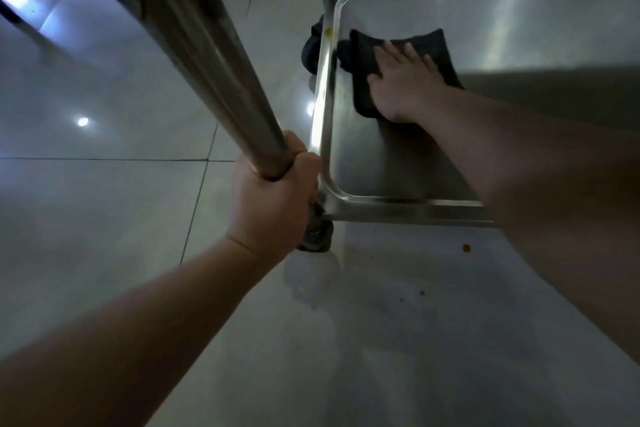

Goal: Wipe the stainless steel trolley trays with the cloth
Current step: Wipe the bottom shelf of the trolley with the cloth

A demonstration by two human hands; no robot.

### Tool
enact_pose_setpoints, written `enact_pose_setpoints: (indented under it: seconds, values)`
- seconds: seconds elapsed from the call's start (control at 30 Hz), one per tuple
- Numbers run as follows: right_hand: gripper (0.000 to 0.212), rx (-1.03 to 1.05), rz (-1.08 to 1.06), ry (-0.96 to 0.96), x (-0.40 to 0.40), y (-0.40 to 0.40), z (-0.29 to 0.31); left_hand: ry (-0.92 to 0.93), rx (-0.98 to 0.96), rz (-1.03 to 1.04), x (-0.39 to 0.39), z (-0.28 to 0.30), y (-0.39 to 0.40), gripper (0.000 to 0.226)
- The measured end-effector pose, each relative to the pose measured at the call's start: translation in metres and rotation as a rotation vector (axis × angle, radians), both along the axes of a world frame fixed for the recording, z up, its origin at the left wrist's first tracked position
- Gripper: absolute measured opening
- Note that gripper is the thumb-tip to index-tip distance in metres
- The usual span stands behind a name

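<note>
Head view, looking down past a trolley frame onto a tiled floor.

Item 1: lowest stainless steel trolley tray [398, 163], rectangular with a raised rim and rounded corners, occupying the 1 to 3 o'clock part of the picture. A small orange speck sits on its left rim.

Item 2: dark, near-black cloth [433, 45], crumpled, lying flat on the tray floor close to the left rim, at about 1 o'clock.

Item 3: right hand [403, 83], fingers straight and spread, palm pressing down on the cloth; the forearm reaches in from 4 o'clock.

Item 4: left hand [273, 198], fingers curled tightly round the lower end of a round, polished steel upright post [207, 55] at the tray's near-left corner; the forearm enters from 8 o'clock.

Item 5: dark castor wheel [317, 236] below the gripped post, partly hidden by the left hand. A second dark castor [311, 45] shows beyond the tray's far-left corner.

Item 6: pale grey glossy floor tiles [104, 218], carrying light reflections and a few small orange crumbs [466, 247] at 4 o'clock.
</note>
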State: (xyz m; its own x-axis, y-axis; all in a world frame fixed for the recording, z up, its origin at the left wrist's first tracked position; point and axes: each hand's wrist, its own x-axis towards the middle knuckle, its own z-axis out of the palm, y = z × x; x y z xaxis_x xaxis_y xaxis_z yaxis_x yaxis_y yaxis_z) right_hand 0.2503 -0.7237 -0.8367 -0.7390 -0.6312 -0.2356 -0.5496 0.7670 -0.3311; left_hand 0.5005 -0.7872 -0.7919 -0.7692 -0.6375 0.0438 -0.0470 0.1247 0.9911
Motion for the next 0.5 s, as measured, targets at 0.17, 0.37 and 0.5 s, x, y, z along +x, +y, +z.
enact_pose_setpoints:
  seconds: [0.17,0.37,0.5]
  values:
    - [0.060,-0.151,0.291,0.014,0.036,-0.041,0.004,0.017,-0.003,-0.028,0.001,-0.002,0.001,0.018]
    - [0.051,-0.203,0.229,0.107,-0.005,-0.064,0.005,0.025,0.053,-0.040,-0.001,-0.003,-0.001,0.020]
    - [0.056,0.091,0.058,0.042,-0.045,-0.118,0.012,-0.015,0.070,-0.056,0.000,-0.001,-0.003,0.026]
